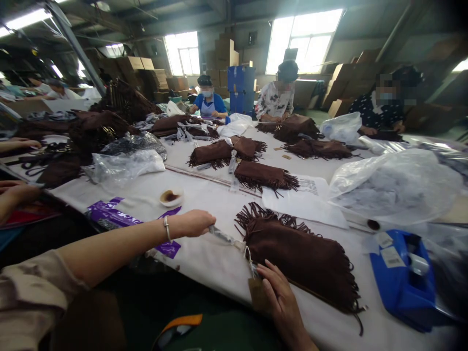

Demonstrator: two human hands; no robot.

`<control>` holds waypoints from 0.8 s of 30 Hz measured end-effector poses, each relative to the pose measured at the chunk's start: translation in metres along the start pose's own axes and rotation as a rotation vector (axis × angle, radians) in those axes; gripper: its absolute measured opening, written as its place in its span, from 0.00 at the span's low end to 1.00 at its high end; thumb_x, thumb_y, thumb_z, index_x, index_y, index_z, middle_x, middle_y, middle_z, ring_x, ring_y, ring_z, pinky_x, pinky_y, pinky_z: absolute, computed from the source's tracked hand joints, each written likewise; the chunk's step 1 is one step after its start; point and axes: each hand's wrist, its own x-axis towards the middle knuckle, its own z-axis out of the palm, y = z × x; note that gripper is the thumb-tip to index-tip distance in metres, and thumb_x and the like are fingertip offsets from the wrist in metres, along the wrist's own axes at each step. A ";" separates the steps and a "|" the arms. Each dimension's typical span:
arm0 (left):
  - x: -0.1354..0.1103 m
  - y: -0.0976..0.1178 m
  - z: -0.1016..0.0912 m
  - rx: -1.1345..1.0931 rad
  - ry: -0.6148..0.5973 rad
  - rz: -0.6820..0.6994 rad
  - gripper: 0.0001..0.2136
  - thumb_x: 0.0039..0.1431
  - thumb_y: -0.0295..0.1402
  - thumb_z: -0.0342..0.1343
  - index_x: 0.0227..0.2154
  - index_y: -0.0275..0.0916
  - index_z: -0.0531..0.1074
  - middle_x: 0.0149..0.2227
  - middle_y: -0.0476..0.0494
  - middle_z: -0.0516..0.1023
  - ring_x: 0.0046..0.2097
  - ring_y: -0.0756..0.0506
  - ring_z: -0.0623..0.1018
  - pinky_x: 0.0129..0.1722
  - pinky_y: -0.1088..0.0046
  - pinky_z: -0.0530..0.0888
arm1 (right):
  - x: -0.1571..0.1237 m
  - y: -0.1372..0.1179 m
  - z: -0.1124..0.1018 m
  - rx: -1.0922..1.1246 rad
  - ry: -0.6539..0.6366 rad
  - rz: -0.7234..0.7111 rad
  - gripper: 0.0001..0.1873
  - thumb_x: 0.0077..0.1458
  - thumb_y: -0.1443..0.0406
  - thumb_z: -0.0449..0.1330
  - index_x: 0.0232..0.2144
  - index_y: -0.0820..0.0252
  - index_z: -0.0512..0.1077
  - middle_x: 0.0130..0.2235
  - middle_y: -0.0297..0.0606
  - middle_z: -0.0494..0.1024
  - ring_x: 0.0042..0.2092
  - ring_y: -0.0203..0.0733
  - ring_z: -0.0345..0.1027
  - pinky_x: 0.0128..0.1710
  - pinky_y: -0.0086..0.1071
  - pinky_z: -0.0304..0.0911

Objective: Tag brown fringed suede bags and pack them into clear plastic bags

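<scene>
A dark brown suede bag with long fringe [300, 258] lies flat on the white-covered table [204, 278] right in front of me. My left hand [193, 223], with a thin bangle on the wrist, pinches a small clear plastic sachet [222, 236] that is tied to the bag by a white cord [249, 261]. My right hand [277, 297] is at the bag's near edge, fingers closed at the cord, over a kraft hang tag [258, 295]. The tag's lower part is partly hidden by my hand.
A blue tape dispenser [402, 280] and a large clear plastic bag [395, 187] lie to my right. Further fringed brown bags [265, 175] and purple strips [124, 219] are on the table. Co-workers' hands [18, 195] show at left; several masked people sit beyond, among stacked cartons [223, 56].
</scene>
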 end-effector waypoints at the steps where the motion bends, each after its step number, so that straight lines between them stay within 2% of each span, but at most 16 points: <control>1: -0.013 0.007 0.006 -0.128 -0.086 -0.074 0.09 0.52 0.32 0.56 0.37 0.38 0.72 0.33 0.41 0.77 0.35 0.42 0.76 0.35 0.70 0.71 | 0.000 -0.001 0.001 -0.011 -0.004 0.004 0.17 0.60 0.61 0.52 0.52 0.49 0.65 0.55 0.35 0.69 0.61 0.48 0.54 0.58 0.54 0.57; 3: -0.030 0.025 0.025 -0.477 -0.257 -0.175 0.16 0.49 0.37 0.58 0.42 0.39 0.71 0.34 0.43 0.77 0.33 0.44 0.76 0.32 0.72 0.70 | -0.003 -0.005 0.005 -0.056 0.000 -0.004 0.19 0.57 0.60 0.56 0.52 0.52 0.64 0.55 0.39 0.69 0.62 0.51 0.53 0.58 0.55 0.57; 5: -0.032 0.043 0.049 -0.855 -0.353 -0.247 0.22 0.49 0.41 0.59 0.45 0.37 0.68 0.32 0.44 0.77 0.30 0.46 0.76 0.29 0.74 0.71 | -0.007 -0.009 0.011 -0.102 0.028 -0.006 0.23 0.55 0.62 0.58 0.53 0.56 0.62 0.56 0.42 0.67 0.63 0.52 0.50 0.58 0.54 0.57; 7: -0.024 0.060 0.072 -1.111 -0.340 -0.311 0.24 0.49 0.47 0.58 0.43 0.34 0.66 0.27 0.45 0.75 0.25 0.48 0.74 0.26 0.74 0.71 | -0.013 -0.013 0.015 -0.127 0.053 0.003 0.25 0.54 0.63 0.58 0.54 0.58 0.59 0.57 0.44 0.65 0.63 0.52 0.47 0.58 0.54 0.58; 8: -0.019 0.068 0.081 -1.166 -0.309 -0.333 0.24 0.48 0.49 0.57 0.40 0.34 0.67 0.24 0.47 0.74 0.23 0.49 0.73 0.24 0.74 0.71 | -0.015 -0.015 0.016 -0.133 0.059 0.008 0.25 0.54 0.64 0.59 0.54 0.58 0.59 0.57 0.45 0.64 0.64 0.52 0.47 0.58 0.54 0.58; 11: -0.004 0.084 0.094 -1.142 -0.260 -0.324 0.23 0.46 0.53 0.57 0.30 0.35 0.68 0.19 0.50 0.69 0.19 0.51 0.69 0.19 0.76 0.67 | -0.018 -0.019 0.014 -0.121 0.050 0.028 0.17 0.53 0.64 0.59 0.46 0.56 0.65 0.58 0.43 0.64 0.65 0.53 0.44 0.58 0.56 0.56; 14: 0.001 0.089 0.090 -1.060 -0.309 -0.250 0.21 0.48 0.52 0.55 0.23 0.35 0.68 0.17 0.49 0.68 0.16 0.53 0.64 0.16 0.78 0.62 | -0.017 -0.022 0.009 -0.064 0.065 0.073 0.04 0.55 0.65 0.57 0.36 0.55 0.68 0.58 0.41 0.63 0.64 0.53 0.44 0.59 0.56 0.54; 16: 0.000 0.088 0.084 -1.034 -0.344 -0.203 0.19 0.50 0.49 0.55 0.21 0.35 0.68 0.17 0.49 0.69 0.15 0.53 0.62 0.16 0.77 0.59 | -0.013 -0.022 0.001 -0.017 0.073 0.111 0.02 0.56 0.64 0.56 0.33 0.55 0.69 0.56 0.42 0.65 0.64 0.53 0.47 0.59 0.56 0.53; 18: 0.000 0.086 0.080 -1.050 -0.378 -0.180 0.18 0.50 0.48 0.55 0.19 0.35 0.68 0.16 0.49 0.69 0.15 0.54 0.61 0.16 0.77 0.58 | -0.003 -0.023 -0.011 0.054 0.071 0.155 0.05 0.56 0.62 0.56 0.31 0.55 0.69 0.53 0.43 0.69 0.61 0.54 0.53 0.57 0.54 0.56; 21: 0.006 0.089 0.078 -1.121 -0.427 -0.185 0.20 0.49 0.49 0.56 0.18 0.35 0.67 0.17 0.49 0.68 0.17 0.54 0.63 0.16 0.78 0.59 | 0.028 -0.026 -0.038 0.155 0.018 0.236 0.09 0.56 0.58 0.56 0.30 0.57 0.70 0.43 0.43 0.76 0.45 0.49 0.71 0.43 0.41 0.69; 23: 0.014 0.095 0.079 -1.164 -0.440 -0.191 0.21 0.48 0.51 0.57 0.18 0.35 0.67 0.17 0.49 0.69 0.17 0.54 0.64 0.16 0.78 0.59 | 0.058 -0.026 -0.057 0.106 -0.061 0.245 0.11 0.55 0.57 0.56 0.32 0.58 0.71 0.33 0.37 0.77 0.33 0.42 0.72 0.32 0.33 0.68; 24: 0.018 0.099 0.080 -1.184 -0.437 -0.194 0.22 0.47 0.52 0.58 0.19 0.34 0.68 0.17 0.49 0.69 0.17 0.54 0.64 0.16 0.78 0.59 | 0.074 -0.023 -0.065 0.055 -0.104 0.220 0.10 0.55 0.58 0.56 0.33 0.58 0.71 0.31 0.36 0.77 0.32 0.40 0.72 0.31 0.31 0.67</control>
